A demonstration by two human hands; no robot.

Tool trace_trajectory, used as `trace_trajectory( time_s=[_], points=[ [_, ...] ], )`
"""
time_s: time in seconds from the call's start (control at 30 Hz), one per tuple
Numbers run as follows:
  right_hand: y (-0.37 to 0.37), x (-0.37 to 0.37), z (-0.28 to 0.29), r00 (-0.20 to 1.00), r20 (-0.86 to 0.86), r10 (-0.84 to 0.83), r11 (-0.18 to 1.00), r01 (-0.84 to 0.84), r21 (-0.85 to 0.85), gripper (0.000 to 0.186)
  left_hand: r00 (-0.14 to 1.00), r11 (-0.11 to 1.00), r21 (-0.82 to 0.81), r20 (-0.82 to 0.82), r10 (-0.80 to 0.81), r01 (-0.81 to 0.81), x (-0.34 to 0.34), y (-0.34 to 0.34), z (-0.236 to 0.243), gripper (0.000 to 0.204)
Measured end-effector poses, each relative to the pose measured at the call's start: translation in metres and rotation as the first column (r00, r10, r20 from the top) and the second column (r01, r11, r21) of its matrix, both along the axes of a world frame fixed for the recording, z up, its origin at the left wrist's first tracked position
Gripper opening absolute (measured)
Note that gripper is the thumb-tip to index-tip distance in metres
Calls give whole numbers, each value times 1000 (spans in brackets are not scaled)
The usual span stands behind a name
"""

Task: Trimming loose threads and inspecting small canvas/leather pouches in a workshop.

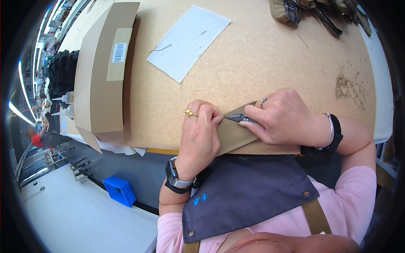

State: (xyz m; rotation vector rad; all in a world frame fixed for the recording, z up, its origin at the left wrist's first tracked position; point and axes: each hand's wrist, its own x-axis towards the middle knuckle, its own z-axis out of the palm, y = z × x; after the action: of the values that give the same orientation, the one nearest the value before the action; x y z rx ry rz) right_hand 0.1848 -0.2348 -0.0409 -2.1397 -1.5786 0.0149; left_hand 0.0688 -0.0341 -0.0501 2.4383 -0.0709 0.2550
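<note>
Head view shows, at centre frame, the left hand pinching down the edge of a khaki fabric piece that lies over the near edge of the brown table, apparently to keep the cloth taut and flat. Just right of it, the right hand is closed around small metal thread snips, whose tips point left toward the left fingertips, probably at a stray thread, though the thread itself is too small to make out. Loose thread clippings lie at the right of the frame. A white sheet sits at upper centre, a cardboard box at upper left.
</note>
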Motion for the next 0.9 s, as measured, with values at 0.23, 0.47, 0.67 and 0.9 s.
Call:
trace_trajectory(
  time_s=[0.23,0.47,0.67,0.9],
  points=[
    [0,0,3,1000,-6,9,1000,-9,-15,28,999,999,-29,-3,36,-36,-2,2,0,8],
    [0,-1,0,1000,4,-1,999,1,-32,27,992,972,-202,-67,111,-123,-4,8,8,4],
    [0,-2,0,1000,-15,-2,998,1,-57,26,988,987,-40,-3,156,-156,-12,6,18,15],
    [1,-2,0,1000,-8,-6,1000,6,-20,26,992,992,-41,8,123,-122,-14,4,12,8]
  ],
)
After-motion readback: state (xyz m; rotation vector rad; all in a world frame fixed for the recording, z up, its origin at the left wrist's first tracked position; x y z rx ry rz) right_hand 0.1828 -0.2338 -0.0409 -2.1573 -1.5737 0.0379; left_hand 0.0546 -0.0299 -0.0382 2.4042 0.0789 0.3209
